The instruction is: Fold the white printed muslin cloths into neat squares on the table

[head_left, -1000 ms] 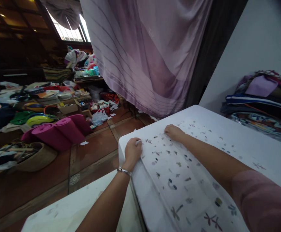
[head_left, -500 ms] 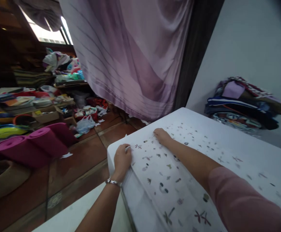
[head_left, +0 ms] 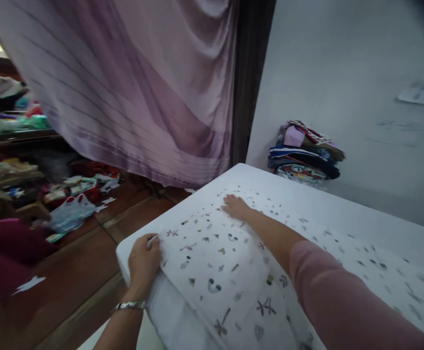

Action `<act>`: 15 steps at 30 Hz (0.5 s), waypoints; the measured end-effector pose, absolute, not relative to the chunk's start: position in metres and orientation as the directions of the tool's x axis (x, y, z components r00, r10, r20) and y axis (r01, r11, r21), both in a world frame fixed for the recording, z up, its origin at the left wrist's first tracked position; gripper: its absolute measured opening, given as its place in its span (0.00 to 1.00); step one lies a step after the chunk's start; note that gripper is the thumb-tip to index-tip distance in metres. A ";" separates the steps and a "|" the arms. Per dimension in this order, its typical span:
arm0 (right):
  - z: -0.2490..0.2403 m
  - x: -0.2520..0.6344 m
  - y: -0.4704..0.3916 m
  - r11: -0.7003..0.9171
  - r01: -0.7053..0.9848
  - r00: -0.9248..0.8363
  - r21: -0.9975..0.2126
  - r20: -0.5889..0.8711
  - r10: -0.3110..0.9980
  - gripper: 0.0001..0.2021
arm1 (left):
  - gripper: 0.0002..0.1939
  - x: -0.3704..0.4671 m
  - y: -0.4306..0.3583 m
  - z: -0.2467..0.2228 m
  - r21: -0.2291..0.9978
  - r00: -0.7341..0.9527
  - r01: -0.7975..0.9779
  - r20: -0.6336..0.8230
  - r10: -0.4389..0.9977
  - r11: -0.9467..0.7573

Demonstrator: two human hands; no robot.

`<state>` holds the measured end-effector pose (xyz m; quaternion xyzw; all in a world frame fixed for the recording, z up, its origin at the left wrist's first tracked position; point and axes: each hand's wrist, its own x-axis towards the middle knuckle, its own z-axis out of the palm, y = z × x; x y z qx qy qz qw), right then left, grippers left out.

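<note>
White thin fabric sheet with scattered small prints (head_left: 229, 265): palm-like plants, leaves, arches, dots in muted brown, green, grey. Lies spread across white desk (head_left: 243, 175), long, running from far end toward near side and out to right. Left edge straight, angled toward near right; far-left corner close to desk's rounded left corner. Near middle part softly rumpled, far part flatter. Bare desk strip along far edge.

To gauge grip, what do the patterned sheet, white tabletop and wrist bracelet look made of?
Patterned sheet: likely thin, matte fabric; it creases softly.
White tabletop: smooth, satin, perhaps laminate or plastic; its even surface shows no grain.
Bracelet: probably silver-coloured metal, shiny, judging by its glints, though coated plastic is possible.
</note>
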<state>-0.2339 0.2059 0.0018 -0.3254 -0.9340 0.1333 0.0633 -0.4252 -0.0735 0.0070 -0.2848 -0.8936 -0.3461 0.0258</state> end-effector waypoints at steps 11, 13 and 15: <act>0.010 -0.003 0.234 0.317 0.923 -0.308 -0.219 0.075 0.948 0.21 | 0.19 -0.424 -0.069 0.021 0.514 -0.861 0.484 0.133 0.491 0.708; 0.010 0.039 0.233 0.263 0.944 -0.260 -0.200 0.041 0.965 0.19 | 0.19 -0.425 -0.070 0.020 0.483 -0.855 0.500 0.143 0.498 0.719; 0.010 0.072 0.230 0.239 0.953 -0.241 -0.185 0.011 0.970 0.17 | 0.20 -0.430 -0.072 0.015 0.460 -0.837 0.536 0.184 0.515 0.707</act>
